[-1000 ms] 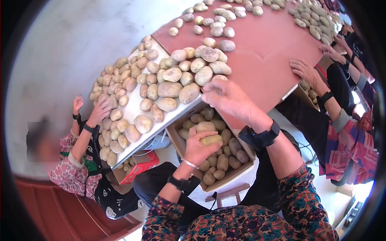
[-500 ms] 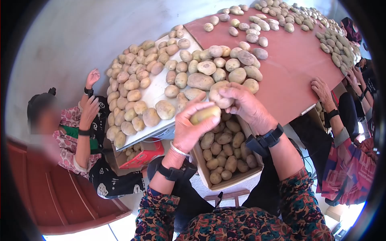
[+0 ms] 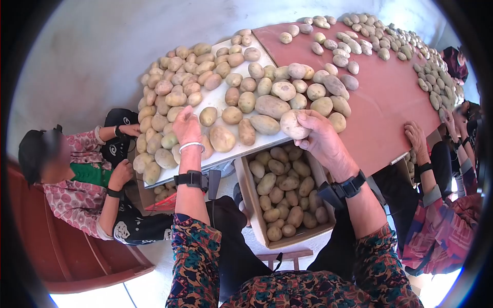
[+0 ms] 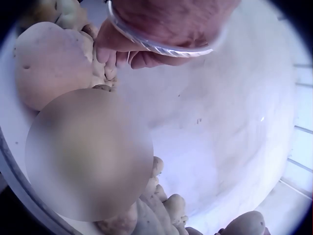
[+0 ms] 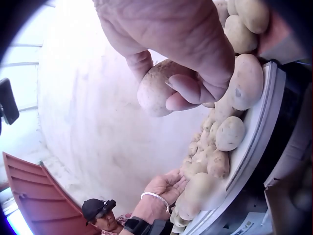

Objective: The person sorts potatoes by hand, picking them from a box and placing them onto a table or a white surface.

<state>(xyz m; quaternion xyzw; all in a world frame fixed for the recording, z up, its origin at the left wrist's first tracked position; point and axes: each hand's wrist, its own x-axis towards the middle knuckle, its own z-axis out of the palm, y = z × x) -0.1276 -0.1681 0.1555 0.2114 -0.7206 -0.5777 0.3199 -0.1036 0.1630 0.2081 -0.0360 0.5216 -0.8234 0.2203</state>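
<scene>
My right hand (image 3: 328, 141) grips a pale, round potato (image 3: 294, 124) between thumb and fingers, above the near edge of the table. In the right wrist view that potato (image 5: 156, 93) shows brownish, dusty skin on top. Over at the left pile, my left hand (image 3: 186, 126) reaches among the potatoes, its fingers loosely extended and partly hidden by the wrist. A greenish-yellow potato (image 3: 169, 140) lies right beside it. The right wrist view shows the left hand (image 5: 168, 188) against the heap with nothing in its grasp. Below, between my knees, a cardboard box (image 3: 300, 238) holds many potatoes.
Potatoes are heaped on the white tabletop (image 3: 221, 97) and spread over the red tabletop (image 3: 380, 113). A person (image 3: 77, 169) sits at the left by a red box. Another person's hand (image 3: 418, 138) rests at the red table's right edge.
The left hand carried a yellowish potato from the box up to the left pile and let go of it. My right hand took hold of a pale potato and lifted it from the table edge.
</scene>
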